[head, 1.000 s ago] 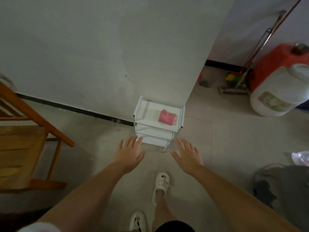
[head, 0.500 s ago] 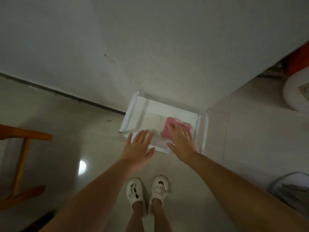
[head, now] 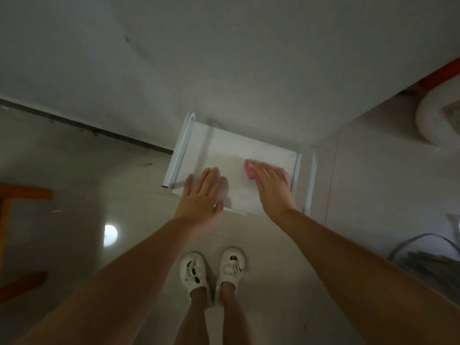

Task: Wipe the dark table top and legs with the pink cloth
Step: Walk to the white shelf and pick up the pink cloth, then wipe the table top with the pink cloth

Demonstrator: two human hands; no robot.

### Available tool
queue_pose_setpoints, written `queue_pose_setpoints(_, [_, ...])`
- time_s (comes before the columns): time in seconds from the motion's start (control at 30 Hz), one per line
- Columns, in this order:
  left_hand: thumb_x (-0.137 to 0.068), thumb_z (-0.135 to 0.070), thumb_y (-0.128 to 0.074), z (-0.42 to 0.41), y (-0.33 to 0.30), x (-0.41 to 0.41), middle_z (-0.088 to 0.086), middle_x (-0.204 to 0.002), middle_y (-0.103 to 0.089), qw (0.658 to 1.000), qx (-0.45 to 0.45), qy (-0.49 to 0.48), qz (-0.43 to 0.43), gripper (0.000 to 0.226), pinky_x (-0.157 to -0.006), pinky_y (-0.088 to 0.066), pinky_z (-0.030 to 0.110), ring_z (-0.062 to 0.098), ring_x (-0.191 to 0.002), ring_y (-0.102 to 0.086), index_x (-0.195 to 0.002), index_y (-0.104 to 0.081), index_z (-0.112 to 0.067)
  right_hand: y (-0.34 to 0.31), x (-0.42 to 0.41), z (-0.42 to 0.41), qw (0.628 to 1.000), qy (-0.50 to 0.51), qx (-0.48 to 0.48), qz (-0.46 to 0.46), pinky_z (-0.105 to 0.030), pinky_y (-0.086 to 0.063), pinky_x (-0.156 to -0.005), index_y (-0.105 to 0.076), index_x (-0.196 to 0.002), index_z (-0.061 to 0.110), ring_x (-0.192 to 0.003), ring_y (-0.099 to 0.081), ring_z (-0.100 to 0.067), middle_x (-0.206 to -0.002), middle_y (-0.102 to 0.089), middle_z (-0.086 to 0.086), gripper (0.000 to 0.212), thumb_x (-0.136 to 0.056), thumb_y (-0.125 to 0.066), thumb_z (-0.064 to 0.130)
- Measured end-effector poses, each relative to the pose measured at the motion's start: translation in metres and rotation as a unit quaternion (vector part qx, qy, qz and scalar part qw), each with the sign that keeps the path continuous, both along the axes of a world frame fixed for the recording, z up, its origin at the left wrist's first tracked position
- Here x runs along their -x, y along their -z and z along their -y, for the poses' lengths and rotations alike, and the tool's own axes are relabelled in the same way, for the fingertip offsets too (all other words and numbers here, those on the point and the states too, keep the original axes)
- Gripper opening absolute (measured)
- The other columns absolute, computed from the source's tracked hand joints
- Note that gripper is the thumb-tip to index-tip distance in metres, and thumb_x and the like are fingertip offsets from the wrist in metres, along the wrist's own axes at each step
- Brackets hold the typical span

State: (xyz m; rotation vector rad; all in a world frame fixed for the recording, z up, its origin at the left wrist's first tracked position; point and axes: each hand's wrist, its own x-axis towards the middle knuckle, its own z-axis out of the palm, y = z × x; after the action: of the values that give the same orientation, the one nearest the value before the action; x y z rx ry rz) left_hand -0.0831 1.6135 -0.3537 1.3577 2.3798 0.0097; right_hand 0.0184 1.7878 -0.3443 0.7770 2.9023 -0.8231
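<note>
Right hand (head: 272, 189) is flat on the cloth (head: 249, 171), palm down, fingers pretty much straight and covering most of it, so only a pink bit pokes out past the fingertips and along the thumb side. Cloth sits on the top of a little white rack (head: 234, 155) that's pushed up against the wall (head: 224, 58). No dark table anywhere that I can see, just this white thing.

Left hand (head: 202, 195) is beside it, also open with the fingers spread a little. It's over the near left corner of the rack's top, though I can't tell if it's actually touching or just hovering, since it's a bit blurry. Both hands are well apart from each other, bare shelf between them.

Below the wrists you've got white shoes (head: 214, 272) on the tile floor. Way off past the left hand there's an orange wooden frame (head: 15, 197), and out past the right hand a white jug (head: 438, 120).
</note>
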Motion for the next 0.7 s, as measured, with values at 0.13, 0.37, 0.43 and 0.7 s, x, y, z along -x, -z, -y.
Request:
queue_pose_setpoints(0.13, [-0.077, -0.05, 0.014, 0.025, -0.058, -0.011, 0.008, -0.155, 0.005, 1.0, -0.004, -0.008, 0.016, 0.08, -0.112, 0.009, 0.044, 0.024, -0.143, 0.006, -0.147, -0.002, -0.016, -0.053, -0.006, 0.008, 0.998, -0.044, -0.016, 0.045, -0.044, -0.019, -0.117, -0.038, -0.143, 0.027, -0.14, -0.029, -0.014, -0.147, -0.041, 0.011, 0.042, -0.102, -0.034, 0.018])
queue_pose_setpoints(0.37, [-0.077, -0.053, 0.01, 0.113, -0.159, -0.076, 0.009, -0.156, -0.007, 0.984, 0.011, -0.169, 0.046, 0.081, -0.113, -0.002, 0.046, 0.024, -0.143, -0.004, -0.147, -0.007, -0.017, -0.13, -0.018, 0.062, 0.985, -0.155, 0.07, 0.012, -0.033, -0.037, -0.109, -0.048, -0.133, 0.021, -0.127, -0.044, -0.008, -0.137, -0.05, 0.012, 0.041, -0.095, -0.048, 0.003])
queue_pose_setpoints(0.43, [-0.085, -0.051, -0.001, 0.14, -0.174, -0.1, 0.015, -0.148, -0.031, 0.973, 0.009, -0.227, 0.031, 0.073, -0.108, -0.022, 0.052, 0.03, -0.136, -0.03, -0.143, -0.025, -0.013, -0.143, -0.021, 0.08, 0.972, -0.224, 0.071, 0.004, -0.033, -0.037, -0.109, -0.045, -0.137, 0.023, -0.129, -0.043, -0.01, -0.14, -0.047, 0.01, 0.052, -0.092, -0.052, -0.002])
queue_pose_setpoints(0.7, [-0.079, -0.055, -0.002, 0.204, -0.21, -0.265, 0.01, -0.15, -0.028, 0.851, -0.019, -0.525, -0.008, 0.08, -0.111, -0.013, 0.05, 0.026, -0.139, -0.025, -0.143, -0.029, -0.015, -0.208, -0.065, 0.16, 0.869, -0.462, 0.165, -0.054, -0.004, -0.031, -0.097, -0.065, -0.115, 0.005, -0.107, -0.056, -0.014, -0.115, -0.065, -0.005, 0.028, -0.095, -0.047, 0.013])
